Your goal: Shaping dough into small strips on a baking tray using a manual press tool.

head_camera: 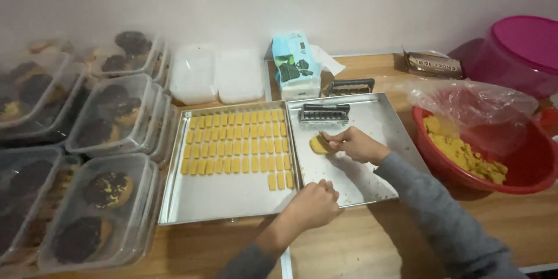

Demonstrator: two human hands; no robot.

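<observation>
My right hand (356, 143) presses on a flat lump of yellow dough (318, 145) lying on the right metal tray (378, 117). My left hand (314, 203) is curled shut and rests on the front edge where the two trays meet. The left metal tray (221, 200) holds several rows of small yellow dough bars (235, 141). A dark ridged cutter (324, 114) lies at the back of the right tray.
A red bowl (526, 165) of yellow dough with a plastic bag stands at right, a pink lidded tub (520, 52) behind it. Stacked clear boxes of dark-topped cookies (96, 197) fill the left. A tissue box (295, 65) and empty clear containers (216, 74) sit at the back.
</observation>
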